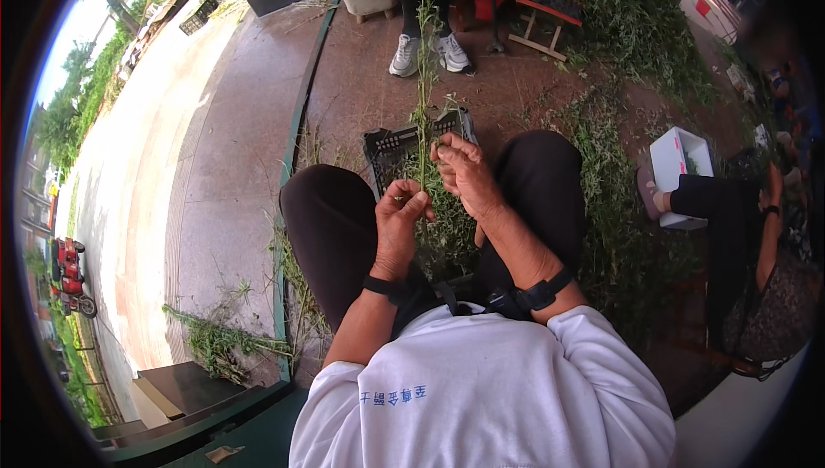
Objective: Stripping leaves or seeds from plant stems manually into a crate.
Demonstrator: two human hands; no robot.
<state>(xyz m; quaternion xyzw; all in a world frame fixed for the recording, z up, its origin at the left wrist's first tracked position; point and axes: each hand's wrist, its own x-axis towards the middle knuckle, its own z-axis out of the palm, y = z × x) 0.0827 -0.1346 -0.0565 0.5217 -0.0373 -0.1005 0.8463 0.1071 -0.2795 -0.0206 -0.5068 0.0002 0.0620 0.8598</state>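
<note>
A long leafy plant stalk stands roughly upright before me, its tip towards the seated person opposite. My left hand pinches the stalk's lower part between thumb and fingers. Higher and to the right, my right hand has its fingers curled close beside the stalk, closed on a bit of greenery. Below both hands, between my knees, is a black plastic crate with cut green leaves and sprigs in it. My palms are mostly hidden.
Opposite sits a person with white sneakers, near a small wooden stool. A large heap of green stalks lies at upper right. Another person sits at right by a white foam box. Loose stalks lie at lower left.
</note>
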